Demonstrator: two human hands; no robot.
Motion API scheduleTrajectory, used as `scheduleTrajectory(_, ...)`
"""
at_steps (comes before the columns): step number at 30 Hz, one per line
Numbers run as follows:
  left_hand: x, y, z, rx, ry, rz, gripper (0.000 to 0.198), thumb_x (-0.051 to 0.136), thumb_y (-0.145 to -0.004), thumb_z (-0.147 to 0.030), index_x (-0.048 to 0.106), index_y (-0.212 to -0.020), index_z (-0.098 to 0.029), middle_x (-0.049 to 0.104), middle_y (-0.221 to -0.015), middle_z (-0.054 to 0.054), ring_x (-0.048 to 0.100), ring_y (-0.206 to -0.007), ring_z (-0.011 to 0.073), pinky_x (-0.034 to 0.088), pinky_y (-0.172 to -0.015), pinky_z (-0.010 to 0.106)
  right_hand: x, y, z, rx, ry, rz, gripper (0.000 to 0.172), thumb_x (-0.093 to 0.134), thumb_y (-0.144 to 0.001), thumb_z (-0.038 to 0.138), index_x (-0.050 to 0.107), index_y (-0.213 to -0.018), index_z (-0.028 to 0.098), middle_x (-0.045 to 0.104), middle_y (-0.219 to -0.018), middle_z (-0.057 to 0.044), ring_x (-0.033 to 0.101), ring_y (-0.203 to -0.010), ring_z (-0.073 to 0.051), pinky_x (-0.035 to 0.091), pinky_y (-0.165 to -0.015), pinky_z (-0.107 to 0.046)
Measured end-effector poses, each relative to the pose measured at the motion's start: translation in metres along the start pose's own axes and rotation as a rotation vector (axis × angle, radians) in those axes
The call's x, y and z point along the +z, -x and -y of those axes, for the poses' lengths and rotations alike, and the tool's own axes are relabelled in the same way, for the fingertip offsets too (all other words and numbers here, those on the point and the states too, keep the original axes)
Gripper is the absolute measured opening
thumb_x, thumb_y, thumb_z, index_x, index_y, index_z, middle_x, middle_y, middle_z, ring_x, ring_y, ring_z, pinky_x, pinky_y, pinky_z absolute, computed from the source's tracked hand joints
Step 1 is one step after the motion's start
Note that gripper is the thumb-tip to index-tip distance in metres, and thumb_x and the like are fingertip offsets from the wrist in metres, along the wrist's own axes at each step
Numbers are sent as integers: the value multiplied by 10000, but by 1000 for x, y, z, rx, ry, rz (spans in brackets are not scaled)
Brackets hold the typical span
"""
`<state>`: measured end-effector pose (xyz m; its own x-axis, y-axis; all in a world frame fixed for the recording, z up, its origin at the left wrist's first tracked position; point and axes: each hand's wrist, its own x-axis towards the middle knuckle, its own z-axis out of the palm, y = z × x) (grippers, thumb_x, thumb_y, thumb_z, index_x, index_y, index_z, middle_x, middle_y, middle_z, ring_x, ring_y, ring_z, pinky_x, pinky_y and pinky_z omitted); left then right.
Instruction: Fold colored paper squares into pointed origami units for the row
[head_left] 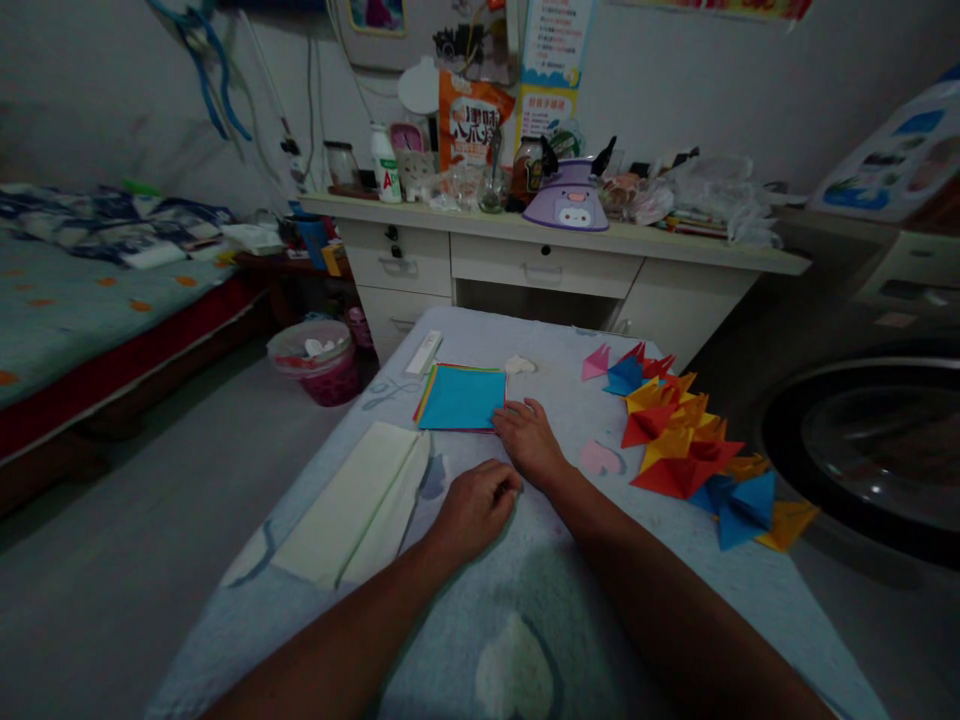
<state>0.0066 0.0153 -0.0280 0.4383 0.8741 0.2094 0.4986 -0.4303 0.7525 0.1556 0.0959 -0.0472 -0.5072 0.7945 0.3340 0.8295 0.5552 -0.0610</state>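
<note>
My right hand (531, 437) lies on the cloth-covered table (480, 600), its fingers reaching the near right corner of a stack of coloured square papers (463, 397) with a blue sheet on top. My left hand (476, 505) rests just behind it as a loose fist on the cloth, and I see nothing in it. A row of folded paper pieces (686, 440) in red, yellow, blue and pink lies to the right of my right hand.
A folded cream paper (358, 502) lies at the left of the table, a white strip (424, 352) at the far edge. Beyond stand a cluttered desk (555, 245), a pink bin (317, 360), a bed (82, 300) at left and a washing machine (870, 440) at right.
</note>
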Motion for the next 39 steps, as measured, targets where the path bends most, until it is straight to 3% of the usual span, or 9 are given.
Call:
scheduleTrajectory(9, -3, 0, -5, -2, 21, -14, 127, 494, -763, -92, 587, -761, -177, 606, -774, 19, 566, -720, 148, 412, -669, 251, -7, -4, 4, 0, 58, -45, 216, 491, -936, 185, 695, -867, 194, 718, -910, -77, 557, -1005, -235, 302, -999, -418)
scheduleTrajectory(15, -4, 0, -6, 1, 24, -33, 119, 500, -774, -105, 596, -772, -176, 611, -773, 20, 567, -722, 152, 412, -666, 255, -6, 0, 1, -49, 4, -77, 212, 559, -923, 323, 707, -841, 195, 714, -976, -78, 547, -1018, -244, 349, -934, -406)
scheduleTrajectory(21, -4, 0, -5, 15, 48, -45, 136, 501, -763, -86, 601, -780, -177, 604, -774, 14, 562, -725, 146, 410, -674, 250, -10, 0, -6, 42, -228, -248, 156, 558, -903, 205, 706, -946, 183, 727, -1021, -83, 607, -998, -239, 408, -950, -409)
scheduleTrajectory(24, -4, 0, -5, 26, 61, -49, 135, 509, -766, -85, 604, -789, -178, 603, -787, 12, 564, -734, 143, 412, -687, 250, -25, 0, -13, 140, -277, -340, 187, 519, -905, 206, 694, -962, 174, 722, -1022, -104, 624, -989, -241, 446, -933, -409)
scheduleTrajectory(28, -5, 1, -6, 23, 89, -45, 125, 512, -784, -95, 604, -799, -178, 595, -794, 12, 567, -748, 145, 419, -704, 257, -61, 6, -27, 357, -627, -491, 158, 577, -844, 268, 688, -918, 182, 727, -964, -76, 657, -909, -219, 489, -863, -365)
scheduleTrajectory(31, -6, 0, -5, 18, 116, -116, 72, 533, -815, -152, 595, -833, -184, 591, -858, 25, 570, -833, 167, 432, -753, 282, -91, 19, -37, 479, -849, -473, 154, 636, -797, 329, 662, -850, 187, 699, -811, -19, 634, -732, -174, 494, -706, -301)
scheduleTrajectory(34, -7, -1, -1, -22, 163, -299, 115, 569, -836, -242, 564, -943, -200, 570, -991, 45, 552, -957, 195, 440, -796, 314, -115, 40, -42, 598, -1099, -410, 197, 694, -761, 373, 602, -778, 200, 599, -650, 42, 549, -576, -119, 433, -557, -233)
scheduleTrajectory(36, -7, -1, 2, -67, 223, -403, 214, 586, -840, -292, 531, -1034, -218, 547, -1073, 57, 533, -1030, 206, 445, -825, 335, -123, 57, -41, 635, -1280, -356, 236, 724, -746, 386, 573, -770, 205, 572, -640, 56, 534, -556, -101, 421, -540, -214)
scheduleTrajectory(39, -6, -3, 4, -153, 375, -426, 326, 597, -841, -336, 487, -1136, -254, 523, -1183, 75, 507, -1127, 217, 448, -874, 367, -127, 81, -36, 663, -1448, -237, 260, 747, -739, 391, 571, -773, 204, 566, -635, 53, 519, -548, -92, 411, -538, -203)
